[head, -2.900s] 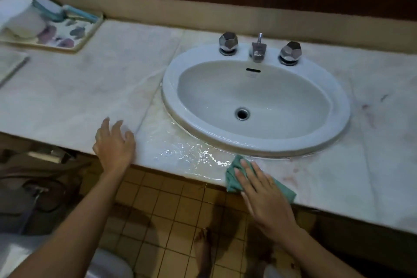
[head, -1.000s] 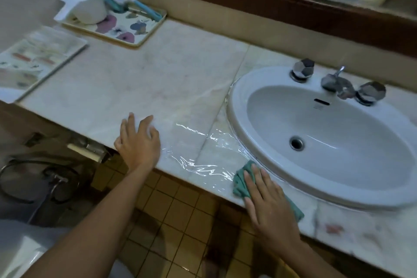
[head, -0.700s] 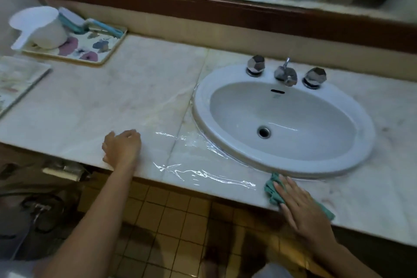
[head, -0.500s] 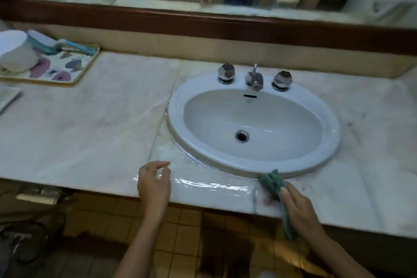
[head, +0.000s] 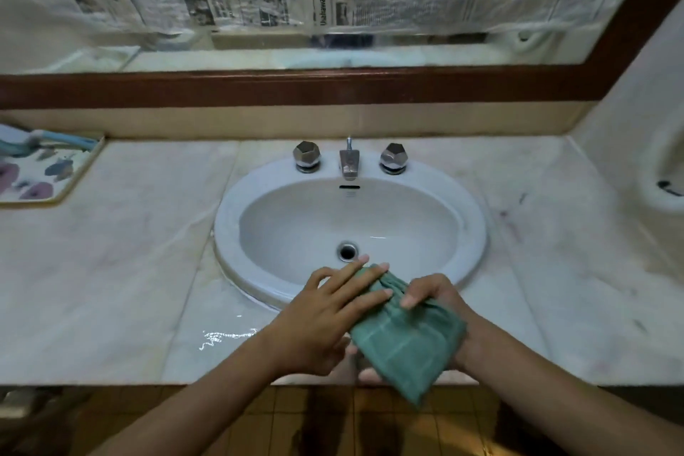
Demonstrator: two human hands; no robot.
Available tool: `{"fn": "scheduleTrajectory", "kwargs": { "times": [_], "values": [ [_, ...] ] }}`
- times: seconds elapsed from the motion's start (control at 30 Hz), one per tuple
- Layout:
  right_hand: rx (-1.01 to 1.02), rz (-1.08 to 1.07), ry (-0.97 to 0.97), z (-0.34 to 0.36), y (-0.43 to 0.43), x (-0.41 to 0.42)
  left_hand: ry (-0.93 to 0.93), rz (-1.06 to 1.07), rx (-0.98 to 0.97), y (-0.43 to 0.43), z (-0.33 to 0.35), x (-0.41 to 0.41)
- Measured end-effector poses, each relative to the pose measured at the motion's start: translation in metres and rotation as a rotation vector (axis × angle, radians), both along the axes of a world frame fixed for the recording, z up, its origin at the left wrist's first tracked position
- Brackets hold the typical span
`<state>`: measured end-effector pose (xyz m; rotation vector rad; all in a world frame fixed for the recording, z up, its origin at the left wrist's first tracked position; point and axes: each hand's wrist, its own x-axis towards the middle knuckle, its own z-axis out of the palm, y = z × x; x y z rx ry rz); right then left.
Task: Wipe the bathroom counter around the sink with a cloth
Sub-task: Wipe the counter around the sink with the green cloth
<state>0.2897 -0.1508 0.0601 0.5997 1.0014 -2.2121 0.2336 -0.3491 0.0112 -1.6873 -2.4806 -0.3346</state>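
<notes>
A green cloth (head: pixel 407 341) is lifted off the pale marble counter (head: pixel 111 270) in front of the white oval sink (head: pixel 477 233). My right hand (head: pixel 440 304) grips it, fingers curled over its top edge, the rest hanging down toward the counter's front edge. My left hand (head: pixel 329 315) lies against the cloth's left side with straight fingers, the thumb hidden below. A wet shiny patch (head: pixel 225 337) shows on the counter left of the sink's front rim.
A tap (head: pixel 348 161) with two faceted knobs stands behind the basin. A floral tray (head: pixel 74 178) with a blue toothbrush sits far left. A mirror covered with newspaper hangs above. Dark smudges mark the counter's right side. Brown floor tiles lie below.
My right hand has lifted the cloth off the counter. My left hand left the counter edge and came right onto the cloth. The view now faces the sink squarely.
</notes>
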Motion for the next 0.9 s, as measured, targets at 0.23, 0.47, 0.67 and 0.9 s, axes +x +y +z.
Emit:
{"fn": "scheduleTrajectory", "kwargs": {
  "times": [0.23, 0.47, 0.67, 0.9],
  "values": [
    [-0.173, 0.718, 0.105, 0.037, -0.003, -0.063, 0.243, -0.098, 0.25, 0.014, 0.033, -0.065],
    [0.255, 0.69, 0.067, 0.066, -0.007, -0.106, 0.451, -0.089, 0.114, 0.023, 0.06, -0.12],
    [0.802, 0.623, 0.342, 0.054, -0.003, -0.128, 0.377, -0.025, -0.085, 0.028, 0.076, -0.151],
    [1.876, 0.666, 0.634, 0.023, -0.009, -0.155, -0.156, 0.419, -0.327, 0.07, 0.062, -0.147]
  ]
}}
